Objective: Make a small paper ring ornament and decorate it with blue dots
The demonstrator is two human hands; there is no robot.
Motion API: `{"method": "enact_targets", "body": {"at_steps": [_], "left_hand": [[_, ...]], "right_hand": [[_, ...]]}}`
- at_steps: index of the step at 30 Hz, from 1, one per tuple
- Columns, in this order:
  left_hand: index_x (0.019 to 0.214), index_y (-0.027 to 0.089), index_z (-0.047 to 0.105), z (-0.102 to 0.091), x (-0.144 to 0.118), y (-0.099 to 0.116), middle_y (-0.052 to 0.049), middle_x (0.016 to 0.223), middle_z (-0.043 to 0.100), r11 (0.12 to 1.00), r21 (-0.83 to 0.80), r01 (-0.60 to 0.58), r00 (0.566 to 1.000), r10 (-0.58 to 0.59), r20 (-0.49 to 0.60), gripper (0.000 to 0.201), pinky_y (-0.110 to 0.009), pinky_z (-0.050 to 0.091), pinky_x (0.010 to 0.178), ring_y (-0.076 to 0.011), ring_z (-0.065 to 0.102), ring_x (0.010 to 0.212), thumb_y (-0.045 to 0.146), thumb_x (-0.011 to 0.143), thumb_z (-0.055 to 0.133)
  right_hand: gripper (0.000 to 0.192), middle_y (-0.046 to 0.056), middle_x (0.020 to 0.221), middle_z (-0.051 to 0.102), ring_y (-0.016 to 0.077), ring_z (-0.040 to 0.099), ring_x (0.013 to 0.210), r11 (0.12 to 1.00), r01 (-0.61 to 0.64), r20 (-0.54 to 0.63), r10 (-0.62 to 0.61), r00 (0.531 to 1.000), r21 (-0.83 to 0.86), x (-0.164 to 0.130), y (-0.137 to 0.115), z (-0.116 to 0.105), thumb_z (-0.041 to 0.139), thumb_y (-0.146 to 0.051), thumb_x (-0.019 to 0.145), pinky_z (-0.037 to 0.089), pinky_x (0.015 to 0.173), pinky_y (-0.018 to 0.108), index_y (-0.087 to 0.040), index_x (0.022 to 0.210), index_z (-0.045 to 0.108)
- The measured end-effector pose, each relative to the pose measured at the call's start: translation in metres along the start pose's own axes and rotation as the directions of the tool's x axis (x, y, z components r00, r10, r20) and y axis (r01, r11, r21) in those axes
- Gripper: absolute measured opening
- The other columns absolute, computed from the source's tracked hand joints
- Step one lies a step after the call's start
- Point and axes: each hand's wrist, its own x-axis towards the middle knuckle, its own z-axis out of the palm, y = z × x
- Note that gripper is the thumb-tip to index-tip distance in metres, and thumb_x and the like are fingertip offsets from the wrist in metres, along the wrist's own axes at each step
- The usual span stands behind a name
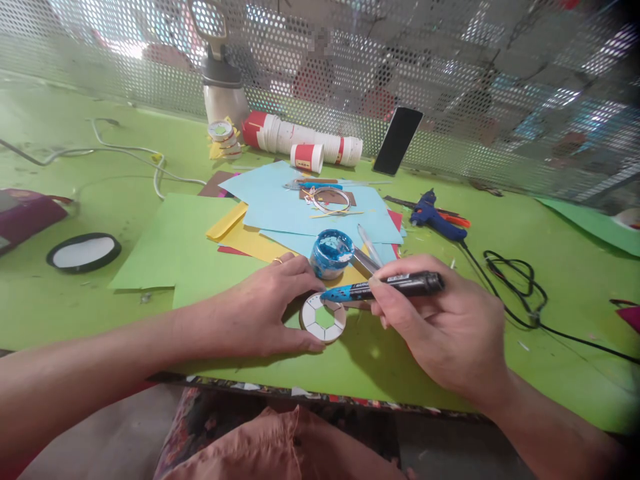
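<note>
Green paper (210, 267) covers the near table, giving a flat bed for the small white ring (323, 319), which lies on it just in front of the blue paint pot (331, 253). The ring is marked into segments, its centre open to the green below.

Left hand (265, 310): flat on the paper, thumb and fingertips pressed against the ring's left edge, pinning it so it cannot slide. It clasps nothing.

Right hand (445, 327): fingers closed round a black marker (387, 287), held near level, its blue-smeared tip over the ring's upper edge; whether it touches, I cannot tell. The pot sits close to the tip.

Behind: blue sheets (320, 207), yellow sheet (240, 237), a glue gun (436, 217) with its cord (520, 287) trailing right, a phone (398, 140) propped on the mesh wall (450, 80), stacked cups (305, 141), a black-rimmed disc (84, 252) far left.
</note>
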Motion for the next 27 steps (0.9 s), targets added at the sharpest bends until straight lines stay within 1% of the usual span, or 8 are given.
{"method": "enact_targets", "body": {"at_steps": [8, 18, 27], "left_hand": [[0.120, 0.023, 0.062, 0.0006, -0.0005, -0.0008, -0.005, 0.108, 0.055, 1.000, 0.001, 0.014, 1.000, -0.014, 0.004, 0.047, -0.038, 0.046, 0.088, -0.0233, 0.054, 0.102, 0.036, 0.077, 0.075], [0.119, 0.022, 0.063, 0.0016, -0.0001, -0.0013, -0.006, 0.109, 0.056, 1.000, 0.009, -0.003, 1.000, 0.003, -0.006, 0.045, -0.037, 0.047, 0.088, -0.0233, 0.054, 0.103, 0.037, 0.078, 0.074], [0.120, 0.022, 0.062, 0.0012, 0.0006, -0.0017, -0.007, 0.109, 0.056, 1.000, 0.014, -0.005, 1.000, 0.005, 0.001, 0.046, -0.039, 0.047, 0.088, -0.0240, 0.054, 0.103, 0.037, 0.079, 0.074]], "right_hand": [[0.007, -0.005, 0.058, 0.064, 0.0087, 0.059, 0.045, 1.000, 0.008, 0.005, -0.008, 1.000, 0.012, -0.0003, 0.0014, -0.0001, 0.068, -0.026, 0.086, 0.046, 0.045, 0.020, -0.021, 0.084, 0.065], [0.006, -0.005, 0.058, 0.065, 0.0094, 0.059, 0.045, 1.000, 0.005, 0.005, -0.005, 1.000, 0.007, 0.0007, 0.0009, -0.0002, 0.069, -0.026, 0.085, 0.047, 0.045, 0.020, -0.021, 0.083, 0.065], [0.009, -0.005, 0.056, 0.064, 0.0090, 0.058, 0.043, 1.000, -0.020, 0.007, 0.020, 1.000, 0.020, 0.0008, -0.0007, 0.0011, 0.068, -0.026, 0.086, 0.045, 0.043, 0.020, -0.020, 0.081, 0.064]]}}
